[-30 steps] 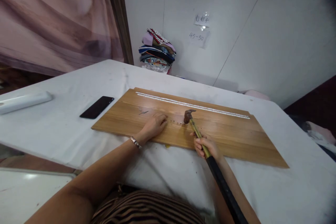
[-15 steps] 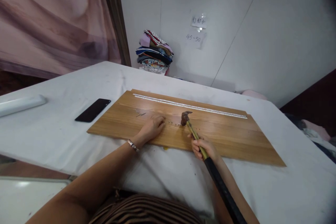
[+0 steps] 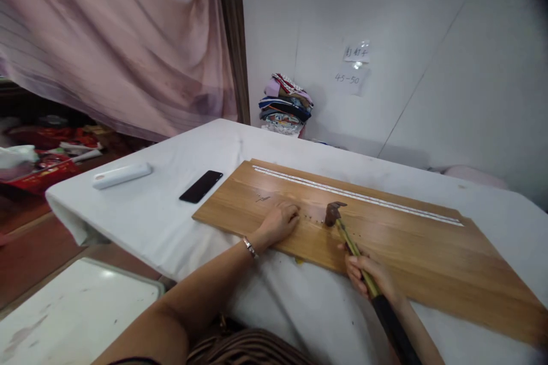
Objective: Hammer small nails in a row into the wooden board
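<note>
A long wooden board (image 3: 411,256) lies on the table. My right hand (image 3: 366,268) is wrapped round the handle of a claw hammer (image 3: 351,242). The hammer's rusty head is low over the board, at the right end of a short row of small nails (image 3: 317,220); I cannot tell whether it touches one. My left hand (image 3: 280,222) rests on the board at the row's left end, fingers curled together; anything in them is hidden. Some loose nails (image 3: 262,198) lie on the board beyond my left hand. Small dark specks dot the wood right of the hammer head.
Two white measuring strips (image 3: 351,194) run along the board's far edge. Left of the board lie a black phone (image 3: 201,186) and a white oblong object (image 3: 122,175) on the white-covered table (image 3: 171,151). Folded cloths (image 3: 286,105) are stacked by the wall. A white stool-like surface (image 3: 81,311) stands lower left.
The view has swung left, so everything appears shifted to the right and slightly lower. My left hand stays on the board, and the hammer head remains by the nail row.
</note>
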Tool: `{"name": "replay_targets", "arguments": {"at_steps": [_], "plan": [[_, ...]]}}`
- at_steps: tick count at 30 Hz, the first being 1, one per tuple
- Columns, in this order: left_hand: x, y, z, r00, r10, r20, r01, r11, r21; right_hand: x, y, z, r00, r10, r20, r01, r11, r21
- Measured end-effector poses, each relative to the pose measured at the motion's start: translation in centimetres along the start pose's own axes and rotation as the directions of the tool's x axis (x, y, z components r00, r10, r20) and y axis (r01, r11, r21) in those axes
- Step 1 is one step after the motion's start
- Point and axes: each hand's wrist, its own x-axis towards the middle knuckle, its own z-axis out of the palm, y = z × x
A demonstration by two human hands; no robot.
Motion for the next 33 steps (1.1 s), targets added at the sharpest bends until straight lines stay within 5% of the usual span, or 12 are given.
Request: {"name": "replay_targets", "arguments": {"at_steps": [9,33], "plan": [[0.2,2.1,-2.3,0.999,-0.038,0.025,0.037,0.999,0.009,-0.8,-2.9,2.8,1.000,-0.002,0.014,0.002,1.000,-0.002],[0.4,-0.2,-0.3,0.999,0.040,-0.015,-0.040,0.998,-0.044,-0.4,-2.2,2.2,0.998,-0.058,-0.003,0.058,0.998,0.025]]}}
